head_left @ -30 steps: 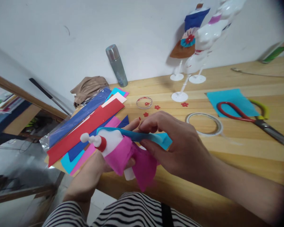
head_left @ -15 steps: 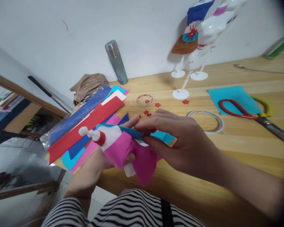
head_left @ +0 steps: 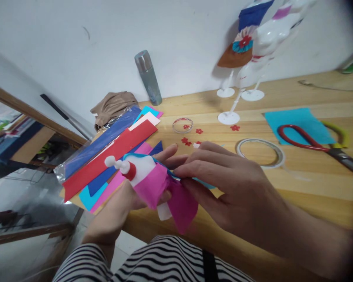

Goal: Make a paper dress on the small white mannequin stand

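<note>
My left hand [head_left: 114, 209] is wrapped around a small white mannequin [head_left: 145, 164] from below, tilted with its knobbed end to the left. A red band circles the mannequin near that end. Pink fabric [head_left: 153, 184] covers its middle and flares into a hanging piece. Along its upper side runs a blue fabric strip [head_left: 161, 162]. With thumb and fingers pressed together, my right hand [head_left: 235, 188] pinches the strip near where the pink is gathered. The fingertips partly hide that spot.
Left lie coloured fabric sheets [head_left: 112, 160], with a grey flask [head_left: 148, 78] behind. Small red flowers [head_left: 199, 131] and a clear ring [head_left: 182, 125] are mid-table. Right are a tape roll [head_left: 260, 152] and scissors [head_left: 308, 143] on blue fabric [head_left: 299, 121]. White mannequins [head_left: 270, 39] stand behind.
My right hand has moved slightly down along the blue strip, which now lies closer against the mannequin. The whole view has shifted a little.
</note>
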Tool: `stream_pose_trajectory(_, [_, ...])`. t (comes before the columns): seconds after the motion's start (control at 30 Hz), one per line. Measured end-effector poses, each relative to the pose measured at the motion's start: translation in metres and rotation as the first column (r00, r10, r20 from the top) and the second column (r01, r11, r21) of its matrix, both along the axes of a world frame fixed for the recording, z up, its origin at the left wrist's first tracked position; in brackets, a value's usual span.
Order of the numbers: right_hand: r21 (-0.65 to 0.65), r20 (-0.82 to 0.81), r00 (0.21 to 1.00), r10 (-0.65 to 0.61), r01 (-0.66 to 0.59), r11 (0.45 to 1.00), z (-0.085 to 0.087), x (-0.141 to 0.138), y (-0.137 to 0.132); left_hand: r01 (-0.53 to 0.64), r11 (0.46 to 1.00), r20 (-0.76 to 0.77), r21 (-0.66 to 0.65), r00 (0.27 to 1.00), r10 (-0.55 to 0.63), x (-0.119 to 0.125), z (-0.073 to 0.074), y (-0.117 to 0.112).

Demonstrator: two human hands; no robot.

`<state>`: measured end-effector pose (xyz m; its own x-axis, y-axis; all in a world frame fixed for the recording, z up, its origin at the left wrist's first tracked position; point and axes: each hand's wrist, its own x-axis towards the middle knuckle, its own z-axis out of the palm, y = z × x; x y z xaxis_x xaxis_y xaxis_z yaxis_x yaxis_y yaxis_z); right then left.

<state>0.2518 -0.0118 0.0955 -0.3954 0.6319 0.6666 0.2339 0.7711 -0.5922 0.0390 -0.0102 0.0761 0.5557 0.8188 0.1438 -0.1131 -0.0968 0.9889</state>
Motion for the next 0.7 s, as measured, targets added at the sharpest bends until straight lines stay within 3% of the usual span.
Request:
stream_pose_trajectory(0.07, [0.011,-0.008,1.000,-0.013,0.013,1.000,0.0008,-0.0012,-0.0021,0.060,0.997,0.076,0.046,0.995,-0.064,-0.0025,-0.0047,-0.0004])
stream_pose_trajectory(0.2, [0.051,0.034,0.999,-0.011,0.009,0.999,0.0010,-0.0008,-0.0037,0.056,0.998,-0.008,-0.027,0.998,-0.056,-0.0058,-0.0104,-0.0005])
stream_pose_trajectory(0.43, [0.076,0.062,0.998,0.011,-0.015,0.997,0.0014,0.0001,-0.0088,0.112,0.993,0.051,0.026,0.992,-0.113,-0.0052,-0.0083,0.0012])
stream_pose_trajectory(0.7, [-0.088,0.008,0.994,0.110,-0.109,0.990,0.0017,0.0048,-0.0037,0.071,0.996,0.058,0.061,0.995,-0.075,-0.0063,-0.0072,0.0043])
